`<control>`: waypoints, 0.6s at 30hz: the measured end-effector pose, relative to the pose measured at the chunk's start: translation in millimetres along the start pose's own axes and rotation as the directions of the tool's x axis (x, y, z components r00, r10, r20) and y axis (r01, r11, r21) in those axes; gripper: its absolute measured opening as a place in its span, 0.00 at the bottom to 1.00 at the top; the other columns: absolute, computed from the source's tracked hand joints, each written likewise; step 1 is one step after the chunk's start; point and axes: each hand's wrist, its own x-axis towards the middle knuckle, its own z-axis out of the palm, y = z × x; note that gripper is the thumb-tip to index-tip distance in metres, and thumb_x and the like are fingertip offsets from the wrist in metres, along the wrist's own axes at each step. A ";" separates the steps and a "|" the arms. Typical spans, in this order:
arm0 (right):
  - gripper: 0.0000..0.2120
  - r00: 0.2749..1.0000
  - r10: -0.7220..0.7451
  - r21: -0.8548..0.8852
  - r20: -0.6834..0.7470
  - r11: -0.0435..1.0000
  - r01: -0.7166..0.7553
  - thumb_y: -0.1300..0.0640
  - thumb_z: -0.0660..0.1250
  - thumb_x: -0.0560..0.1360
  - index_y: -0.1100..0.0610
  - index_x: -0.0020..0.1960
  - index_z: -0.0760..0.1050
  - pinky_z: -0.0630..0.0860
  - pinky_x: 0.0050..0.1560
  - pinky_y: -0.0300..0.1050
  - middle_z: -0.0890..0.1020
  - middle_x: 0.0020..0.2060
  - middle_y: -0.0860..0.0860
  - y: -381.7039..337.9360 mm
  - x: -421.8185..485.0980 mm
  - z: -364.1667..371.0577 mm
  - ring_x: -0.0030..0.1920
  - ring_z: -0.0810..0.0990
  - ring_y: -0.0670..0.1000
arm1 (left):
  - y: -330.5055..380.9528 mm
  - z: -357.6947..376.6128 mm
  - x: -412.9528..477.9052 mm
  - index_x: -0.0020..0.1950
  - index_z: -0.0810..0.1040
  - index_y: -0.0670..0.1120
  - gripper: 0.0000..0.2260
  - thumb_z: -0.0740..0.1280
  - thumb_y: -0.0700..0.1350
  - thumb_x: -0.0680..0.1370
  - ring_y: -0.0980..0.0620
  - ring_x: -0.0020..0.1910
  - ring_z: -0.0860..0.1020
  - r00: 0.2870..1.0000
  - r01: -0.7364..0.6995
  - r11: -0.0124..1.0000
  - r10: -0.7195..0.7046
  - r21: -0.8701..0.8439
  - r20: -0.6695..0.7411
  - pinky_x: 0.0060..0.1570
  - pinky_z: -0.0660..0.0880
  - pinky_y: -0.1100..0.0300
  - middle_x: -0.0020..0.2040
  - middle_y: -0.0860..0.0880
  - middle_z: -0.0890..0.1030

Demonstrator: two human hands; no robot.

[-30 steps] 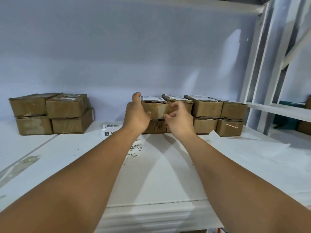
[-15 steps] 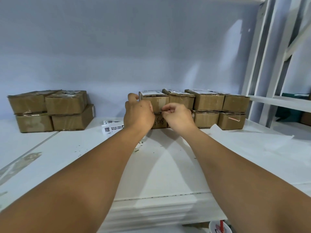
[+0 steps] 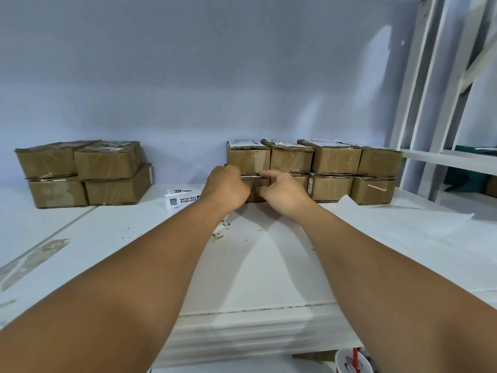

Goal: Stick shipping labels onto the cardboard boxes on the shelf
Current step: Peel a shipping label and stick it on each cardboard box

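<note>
Two rows of taped cardboard boxes stand stacked two high against the back wall, the upper ones with white labels on top. My left hand and my right hand are both curled against the front of the leftmost lower box, fingertips at the seam under the upper box. A thin pale strip shows between my hands along that seam. My fingers hide most of the lower box. Loose shipping labels with a QR code lie on the shelf left of my left hand.
A second stack of unlabelled boxes sits at the back left. White backing paper lies on the shelf at the right, and small scraps lie under my wrists. White shelf uprights rise at the right. A cup shows below the shelf edge.
Both hands have dropped from the upper left box to the box beneath it and closed up tighter. The view has tilted slightly, so the stacks sit lower.
</note>
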 end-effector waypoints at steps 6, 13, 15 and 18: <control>0.14 0.995 -0.036 0.012 -0.090 0.999 0.037 0.57 0.63 0.75 0.50 0.60 0.78 0.70 0.41 0.39 0.77 0.38 0.47 -6.7 -3.4 -3.8 0.44 0.76 0.49 | -6.0 -25.7 1.7 0.58 0.76 0.46 0.12 0.59 0.40 0.77 0.41 0.56 0.74 0.960 -0.051 0.938 0.140 0.342 -0.241 0.47 0.71 0.52 0.57 0.43 0.73; 0.07 0.998 -0.054 -0.007 0.015 0.998 0.055 0.56 0.63 0.76 0.50 0.44 0.80 0.68 0.35 0.35 0.81 0.41 0.47 -12.9 -11.0 -3.0 0.38 0.75 0.45 | -49.2 -57.0 4.4 0.61 0.74 0.43 0.14 0.60 0.36 0.76 0.40 0.61 0.68 0.970 0.150 0.754 0.012 0.640 -0.241 0.44 0.67 0.54 0.58 0.41 0.72; 0.08 0.994 -0.081 -0.002 0.068 0.997 0.081 0.57 0.63 0.76 0.50 0.43 0.80 0.68 0.35 0.35 0.80 0.37 0.46 -15.2 -13.9 -2.1 0.34 0.74 0.43 | -58.2 -60.9 6.0 0.60 0.75 0.43 0.14 0.61 0.37 0.75 0.41 0.61 0.66 0.969 0.155 0.732 0.018 0.663 -0.247 0.42 0.66 0.54 0.58 0.41 0.70; 0.06 0.981 -0.107 0.006 0.160 0.994 0.107 0.57 0.65 0.76 0.51 0.44 0.81 0.70 0.37 0.36 0.79 0.33 0.43 -19.4 -20.6 2.0 0.32 0.73 0.41 | -73.1 -65.2 6.3 0.60 0.75 0.44 0.15 0.60 0.36 0.75 0.41 0.61 0.67 0.972 0.096 0.735 0.077 0.671 -0.224 0.42 0.65 0.55 0.58 0.42 0.71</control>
